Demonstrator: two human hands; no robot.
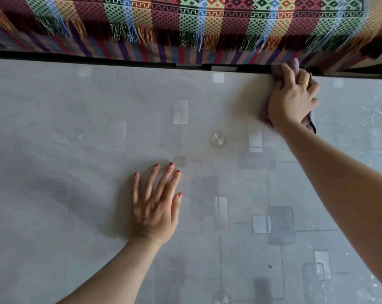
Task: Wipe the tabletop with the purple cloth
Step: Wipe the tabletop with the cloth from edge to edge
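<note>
Two hands of mine lie on the grey tabletop (76,128). My right hand (292,99), in the upper right of the frame, grips the purple cloth (294,63) bunched under its curled fingers, at the table's far edge, just below the fringed striped blanket (185,23). My left hand (156,202) rests flat at lower centre, fingers spread wide, holding nothing. A small round metal disc (218,140) sits between them.

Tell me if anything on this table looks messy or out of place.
Small white flecks and curls of debris are scattered over the right side of the grey patterned tabletop, past the right hand holding the purple cloth. A tiny dark speck lies nearer.
</note>
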